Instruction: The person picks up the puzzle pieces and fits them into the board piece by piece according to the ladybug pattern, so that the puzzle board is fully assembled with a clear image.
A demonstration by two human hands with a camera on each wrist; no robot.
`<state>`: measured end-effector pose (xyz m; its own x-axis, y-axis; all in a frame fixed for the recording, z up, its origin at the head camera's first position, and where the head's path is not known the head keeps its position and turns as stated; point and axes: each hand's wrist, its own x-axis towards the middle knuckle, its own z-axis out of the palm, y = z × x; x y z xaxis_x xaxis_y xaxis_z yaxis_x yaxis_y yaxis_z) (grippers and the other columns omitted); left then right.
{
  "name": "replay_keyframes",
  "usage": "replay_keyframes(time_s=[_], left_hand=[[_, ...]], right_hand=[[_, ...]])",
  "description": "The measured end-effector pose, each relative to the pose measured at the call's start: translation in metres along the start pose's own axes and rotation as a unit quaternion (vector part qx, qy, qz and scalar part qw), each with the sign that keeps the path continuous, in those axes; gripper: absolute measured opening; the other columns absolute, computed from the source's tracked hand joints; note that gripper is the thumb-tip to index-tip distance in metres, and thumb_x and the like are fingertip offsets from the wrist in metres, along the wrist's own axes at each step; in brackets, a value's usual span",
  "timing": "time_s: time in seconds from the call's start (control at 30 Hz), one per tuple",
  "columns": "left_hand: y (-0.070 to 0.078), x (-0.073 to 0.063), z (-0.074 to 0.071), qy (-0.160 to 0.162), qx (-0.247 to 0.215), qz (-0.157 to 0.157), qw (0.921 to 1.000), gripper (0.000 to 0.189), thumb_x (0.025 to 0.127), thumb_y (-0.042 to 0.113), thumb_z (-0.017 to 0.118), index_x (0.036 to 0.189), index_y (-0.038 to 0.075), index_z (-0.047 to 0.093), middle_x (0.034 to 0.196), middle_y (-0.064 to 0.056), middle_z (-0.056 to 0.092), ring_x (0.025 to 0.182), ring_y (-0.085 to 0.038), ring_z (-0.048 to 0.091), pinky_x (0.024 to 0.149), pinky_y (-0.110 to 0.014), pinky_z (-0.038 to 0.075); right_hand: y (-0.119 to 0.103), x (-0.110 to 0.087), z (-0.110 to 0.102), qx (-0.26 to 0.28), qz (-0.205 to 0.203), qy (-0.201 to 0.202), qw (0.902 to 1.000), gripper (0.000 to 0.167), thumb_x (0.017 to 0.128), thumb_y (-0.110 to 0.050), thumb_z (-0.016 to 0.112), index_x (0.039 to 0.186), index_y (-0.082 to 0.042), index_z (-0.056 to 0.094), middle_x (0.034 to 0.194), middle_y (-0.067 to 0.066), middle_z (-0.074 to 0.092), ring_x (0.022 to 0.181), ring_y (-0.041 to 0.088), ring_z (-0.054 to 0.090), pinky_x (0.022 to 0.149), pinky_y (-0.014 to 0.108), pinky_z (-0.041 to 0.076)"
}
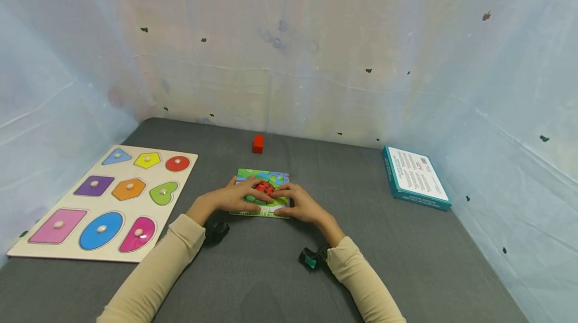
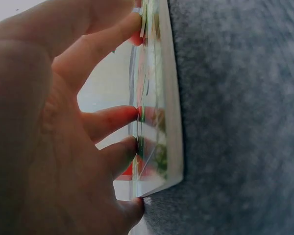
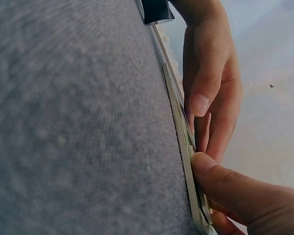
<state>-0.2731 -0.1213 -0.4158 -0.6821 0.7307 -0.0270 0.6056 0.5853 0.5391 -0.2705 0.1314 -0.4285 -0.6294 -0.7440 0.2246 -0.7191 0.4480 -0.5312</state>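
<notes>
A small flat jigsaw puzzle [image 1: 261, 173] with a red ladybug [image 1: 264, 187] on green and blue lies on the grey table. My left hand [image 1: 232, 196] comes over it from the left, its spread fingertips touching the picture; the left wrist view shows them along the glossy surface of the puzzle [image 2: 161, 147]. From the right, my right hand [image 1: 302, 203] pinches a thin puzzle piece [image 3: 201, 191] between thumb and fingers at the puzzle's right side. In the right wrist view this piece sits slightly raised above the board edge, its far side hidden by the fingers.
A large wooden shape board [image 1: 131, 161] with knobbed coloured pieces lies at left. A red block [image 1: 258, 144] stands beyond the puzzle. At right lies a teal box [image 1: 417, 175] with a white printed label. Pale curtains [image 1: 316, 62] enclose the table [image 1: 352, 187].
</notes>
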Motion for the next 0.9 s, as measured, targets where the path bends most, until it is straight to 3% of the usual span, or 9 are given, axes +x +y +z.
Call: replay_keyframes(time_s=[0.2, 0.5, 0.9], left_hand=[[0.0008, 0.0009, 0.0021, 0.001, 0.01, -0.019, 0.9998, 0.039, 0.089, 0.044, 0.059, 0.127, 0.037, 0.057, 0.153, -0.015, 0.021, 0.142, -0.037, 0.006, 0.102, -0.069, -0.005], [0.0024, 0.0023, 0.0021, 0.001, 0.019, -0.021, 0.9996, 0.037, 0.09, 0.042, 0.058, 0.127, 0.036, 0.058, 0.153, -0.016, 0.02, 0.141, -0.037, 0.006, 0.101, -0.07, -0.004], [0.0014, 0.0023, 0.0018, 0.003, 0.027, -0.026, 0.9993, 0.036, 0.09, 0.038, 0.059, 0.126, 0.036, 0.059, 0.153, -0.015, 0.02, 0.141, -0.038, 0.006, 0.101, -0.07, -0.004]], right_hand=[[0.0006, -0.0003, 0.0002, 0.003, 0.0, -0.003, 1.0, 0.045, 0.082, -0.021, 0.072, 0.123, -0.005, 0.06, 0.12, 0.011, 0.053, 0.111, 0.024, 0.049, 0.091, 0.04, 0.042], [0.0005, -0.0001, -0.0017, 0.006, -0.005, -0.002, 1.0, 0.044, 0.081, -0.02, 0.073, 0.121, -0.006, 0.062, 0.114, 0.007, 0.055, 0.106, 0.02, 0.051, 0.088, 0.038, 0.044], [0.0061, -0.0035, -0.0091, 0.025, 0.015, -0.006, 0.9995, 0.043, 0.085, -0.022, 0.069, 0.123, -0.006, 0.061, 0.124, 0.01, 0.056, 0.116, 0.023, 0.05, 0.095, 0.042, 0.042]])
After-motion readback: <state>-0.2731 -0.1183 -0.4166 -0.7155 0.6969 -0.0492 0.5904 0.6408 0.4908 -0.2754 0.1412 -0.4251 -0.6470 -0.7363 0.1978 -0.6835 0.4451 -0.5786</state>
